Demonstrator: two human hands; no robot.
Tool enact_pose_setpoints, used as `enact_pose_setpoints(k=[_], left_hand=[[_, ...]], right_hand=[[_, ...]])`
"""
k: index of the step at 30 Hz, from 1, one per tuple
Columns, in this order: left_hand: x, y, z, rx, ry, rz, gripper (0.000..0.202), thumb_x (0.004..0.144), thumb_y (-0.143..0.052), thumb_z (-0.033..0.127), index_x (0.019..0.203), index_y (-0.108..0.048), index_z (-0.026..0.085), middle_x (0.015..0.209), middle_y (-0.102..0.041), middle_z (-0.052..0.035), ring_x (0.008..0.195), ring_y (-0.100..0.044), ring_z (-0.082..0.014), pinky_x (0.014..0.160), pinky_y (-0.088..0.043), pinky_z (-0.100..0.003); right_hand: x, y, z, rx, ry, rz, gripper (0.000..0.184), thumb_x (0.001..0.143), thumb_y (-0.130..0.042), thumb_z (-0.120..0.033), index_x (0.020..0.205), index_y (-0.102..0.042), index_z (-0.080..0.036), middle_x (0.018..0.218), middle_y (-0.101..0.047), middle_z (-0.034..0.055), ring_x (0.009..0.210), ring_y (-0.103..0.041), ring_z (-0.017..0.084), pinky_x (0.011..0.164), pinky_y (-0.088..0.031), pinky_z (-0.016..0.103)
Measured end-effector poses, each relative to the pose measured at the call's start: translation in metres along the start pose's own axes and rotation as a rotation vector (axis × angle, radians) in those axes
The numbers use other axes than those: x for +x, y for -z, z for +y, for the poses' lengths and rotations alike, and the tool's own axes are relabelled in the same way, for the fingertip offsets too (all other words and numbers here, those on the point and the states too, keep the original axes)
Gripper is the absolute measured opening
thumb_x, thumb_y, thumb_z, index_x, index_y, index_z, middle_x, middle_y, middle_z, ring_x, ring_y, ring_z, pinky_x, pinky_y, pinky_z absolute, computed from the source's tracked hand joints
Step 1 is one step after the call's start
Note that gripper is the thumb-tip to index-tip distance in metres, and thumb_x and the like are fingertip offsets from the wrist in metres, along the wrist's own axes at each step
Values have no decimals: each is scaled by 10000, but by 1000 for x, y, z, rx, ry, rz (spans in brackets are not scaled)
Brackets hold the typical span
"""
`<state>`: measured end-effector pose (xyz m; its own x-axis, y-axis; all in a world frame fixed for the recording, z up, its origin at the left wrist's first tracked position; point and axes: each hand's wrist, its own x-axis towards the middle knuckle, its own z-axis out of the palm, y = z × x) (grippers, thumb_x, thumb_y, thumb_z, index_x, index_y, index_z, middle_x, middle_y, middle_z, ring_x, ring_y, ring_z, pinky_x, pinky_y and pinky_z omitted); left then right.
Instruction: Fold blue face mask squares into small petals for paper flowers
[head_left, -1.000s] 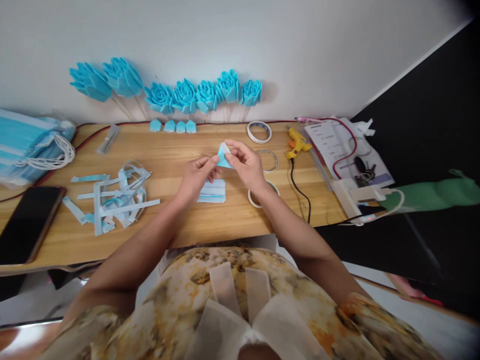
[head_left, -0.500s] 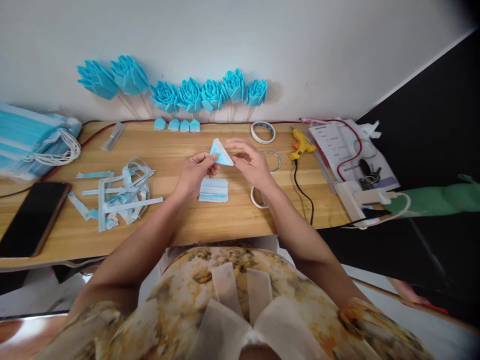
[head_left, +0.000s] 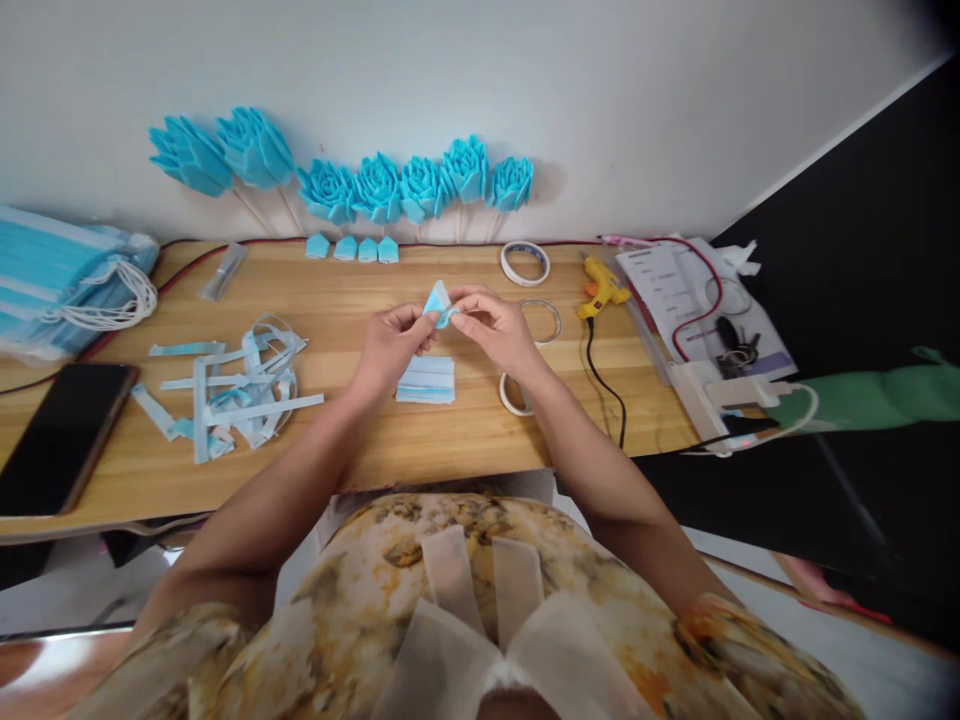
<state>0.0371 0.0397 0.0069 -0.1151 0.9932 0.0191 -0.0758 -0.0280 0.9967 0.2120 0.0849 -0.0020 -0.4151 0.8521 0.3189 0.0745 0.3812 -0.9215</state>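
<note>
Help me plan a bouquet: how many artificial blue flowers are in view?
7 artificial blue flowers, all along the wall: two leaning left at the left end, then five side by side to their right. Another could be hidden behind them.

Folded blue piece (head_left: 436, 298): lower part covered by left hand (head_left: 394, 345) and right hand (head_left: 499, 330). Nearest tape roll (head_left: 504, 396) partly hidden by right forearm (head_left: 581, 440). Mask pack (head_left: 45, 275) cut off at left edge, green object (head_left: 862, 398) at right. Print on paper sheet (head_left: 656, 283) too small to read

Blue-white piece (head_left: 436, 298), black phone (head_left: 64, 437); perhaps floral blouse (head_left: 352, 585)
</note>
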Motion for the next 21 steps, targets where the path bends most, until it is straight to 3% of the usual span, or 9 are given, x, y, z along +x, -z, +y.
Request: enact_pose_setpoints(k=[7, 13, 21], left_hand=[[0, 0, -5, 47, -31, -11, 273, 785, -751, 388, 634, -663, 177, 557, -610, 11, 502, -481, -78, 506, -365, -222], [0, 0, -6, 50, -32, -12, 270, 786, -755, 400, 648, -675, 182, 580, -640, 3, 505, -498, -80, 505, -382, -219], [-1, -1, -3, 48, -28, -16, 290, 782, -766, 432, 660, -681, 182, 569, -624, 9, 510, -495, -81, 503, -384, -218]], right_hand=[[0, -3, 2, 68, -104, 37, 263, 828, -728, -466, 882, -654, -219, 928, -732, 2, 866, -676, 145, 832, -534, 296], [2, -4, 4, 160, -167, 0, 453, 807, -734, -423, 1219, -660, -249, 939, -740, -6, 859, -689, 152, 849, -552, 314], [0, -6, 6, 161, -137, 23, 420, 830, -699, -388, 1219, -720, -229, 1063, -751, 18, 978, -683, 164, 934, -552, 337]])
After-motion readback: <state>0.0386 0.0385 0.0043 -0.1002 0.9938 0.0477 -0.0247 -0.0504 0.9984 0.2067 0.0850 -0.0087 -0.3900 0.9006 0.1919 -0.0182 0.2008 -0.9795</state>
